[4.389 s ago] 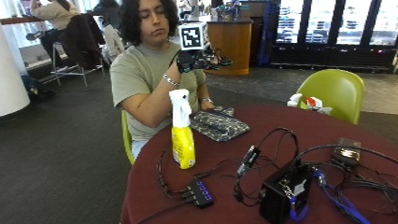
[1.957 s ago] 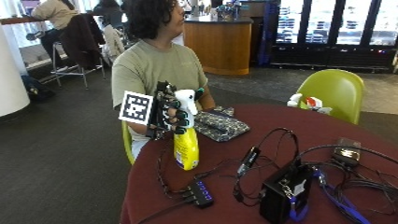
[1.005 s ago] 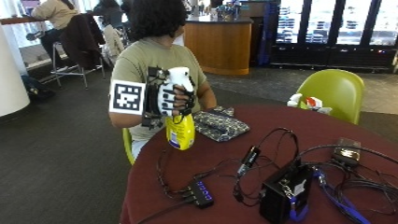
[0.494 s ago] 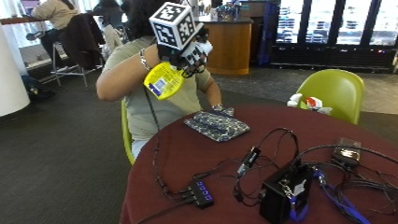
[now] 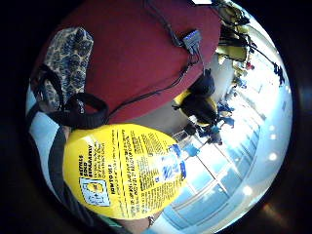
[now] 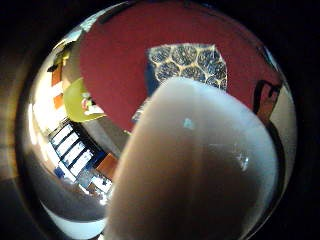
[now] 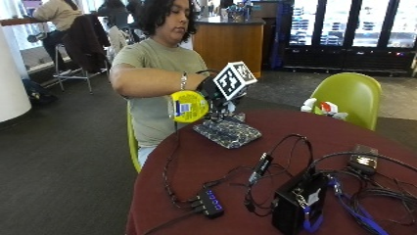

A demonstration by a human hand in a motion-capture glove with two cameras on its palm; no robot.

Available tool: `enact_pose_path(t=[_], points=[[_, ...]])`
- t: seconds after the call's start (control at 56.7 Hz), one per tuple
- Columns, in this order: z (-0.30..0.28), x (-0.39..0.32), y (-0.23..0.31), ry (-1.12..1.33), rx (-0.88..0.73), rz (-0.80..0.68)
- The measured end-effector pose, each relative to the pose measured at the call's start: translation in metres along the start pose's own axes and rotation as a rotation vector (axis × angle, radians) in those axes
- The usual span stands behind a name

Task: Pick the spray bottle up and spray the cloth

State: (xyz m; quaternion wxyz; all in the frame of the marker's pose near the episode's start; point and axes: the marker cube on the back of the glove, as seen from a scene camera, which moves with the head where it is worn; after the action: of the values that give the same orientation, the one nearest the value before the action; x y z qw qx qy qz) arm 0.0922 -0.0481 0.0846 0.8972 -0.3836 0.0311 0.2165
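Gloved right hand point(image 7: 214, 94) curled round the yellow spray bottle point(image 7: 189, 105), held tipped on its side in the air w/ base toward camera, just above the patterned cloth point(image 7: 227, 132) lying flat on the red counter point(image 7: 196, 166) near its edge.

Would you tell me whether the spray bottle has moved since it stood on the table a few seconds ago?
Yes. The spray bottle has left the table; the gloved right hand now holds it tipped sideways above the patterned cloth.
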Motion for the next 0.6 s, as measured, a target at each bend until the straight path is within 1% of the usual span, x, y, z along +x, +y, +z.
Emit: enact_pose_path(t=[0.071, 0.194, 0.353, 0.441, 0.529, 0.599], points=[[0.019, -0.009, -0.018, 0.029, -0.048, 0.013], [0.044, -0.019, -0.042, 0.123, -0.107, 0.091], [0.042, -0.024, -0.043, 0.16, -0.117, 0.104], [0.016, -0.034, -0.027, 0.089, -0.043, 0.051], [-0.019, -0.043, -0.013, -0.029, 0.111, -0.023], [-0.046, -0.053, -0.001, -0.141, 0.225, -0.121]])
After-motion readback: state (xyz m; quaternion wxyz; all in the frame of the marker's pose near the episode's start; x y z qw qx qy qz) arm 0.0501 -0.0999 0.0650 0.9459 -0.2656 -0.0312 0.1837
